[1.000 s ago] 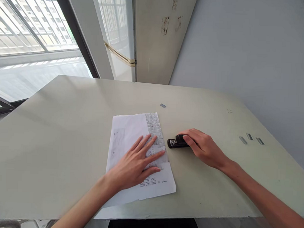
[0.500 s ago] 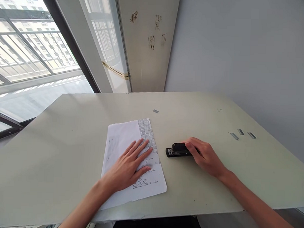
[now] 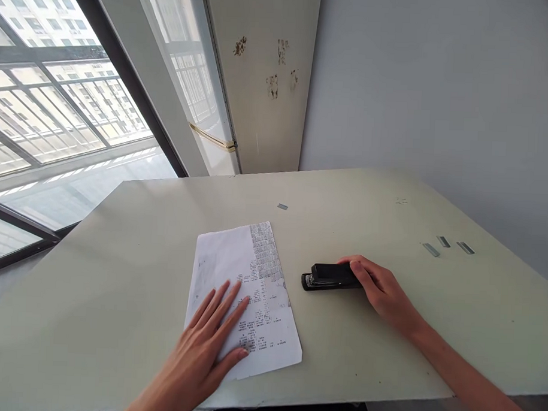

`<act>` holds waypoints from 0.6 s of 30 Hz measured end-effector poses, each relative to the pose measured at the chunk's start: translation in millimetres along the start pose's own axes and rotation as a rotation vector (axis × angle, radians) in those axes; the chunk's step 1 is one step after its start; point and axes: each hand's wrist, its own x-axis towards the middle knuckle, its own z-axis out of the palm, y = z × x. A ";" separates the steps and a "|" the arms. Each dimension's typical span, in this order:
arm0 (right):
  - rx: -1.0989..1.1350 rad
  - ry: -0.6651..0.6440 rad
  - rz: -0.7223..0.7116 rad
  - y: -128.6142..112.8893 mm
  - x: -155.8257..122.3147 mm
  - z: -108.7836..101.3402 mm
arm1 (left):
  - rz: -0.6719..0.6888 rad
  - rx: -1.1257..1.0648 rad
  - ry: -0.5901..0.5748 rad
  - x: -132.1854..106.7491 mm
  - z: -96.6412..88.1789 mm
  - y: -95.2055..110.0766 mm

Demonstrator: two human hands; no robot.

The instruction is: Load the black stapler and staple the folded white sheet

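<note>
Thin printed paper [image 3: 227, 258] touched by a flat, splayed left hand [image 3: 194, 352], oblong black stapler [image 3: 334, 276] to its right gripped at the rear by a curled right hand [image 3: 383, 290], smooth pale tabletop [image 3: 109, 278] beneath, slim grey strips [image 3: 431, 250] scattered beyond.

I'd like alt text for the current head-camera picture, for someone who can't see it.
A person's left hand lies on printed paper while the right hand holds a black stapler beside the paper on a pale table. Four small grey strips lie farther off.
</note>
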 end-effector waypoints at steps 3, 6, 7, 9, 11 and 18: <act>-0.014 -0.008 -0.018 -0.2 -0.5 -0.5 | 0.004 0.007 0.003 -10.3 1.6 5.2; -0.028 -0.001 -0.027 -0.3 -1.1 -0.8 | 0.008 0.024 -0.015 -16.4 0.1 8.5; -0.027 0.000 -0.033 -0.4 -1.2 -0.9 | 0.010 0.033 -0.019 -18.0 -0.9 9.4; -0.022 -0.004 -0.042 -0.3 -1.4 -0.9 | 0.025 0.050 -0.024 -20.7 -3.3 11.6; -0.017 -0.011 -0.044 0.4 -1.6 -0.9 | 0.057 0.061 -0.022 -23.1 -5.7 14.9; -0.020 -0.060 -0.015 0.8 -6.5 -1.8 | 0.070 0.104 -0.013 -35.9 -14.6 28.4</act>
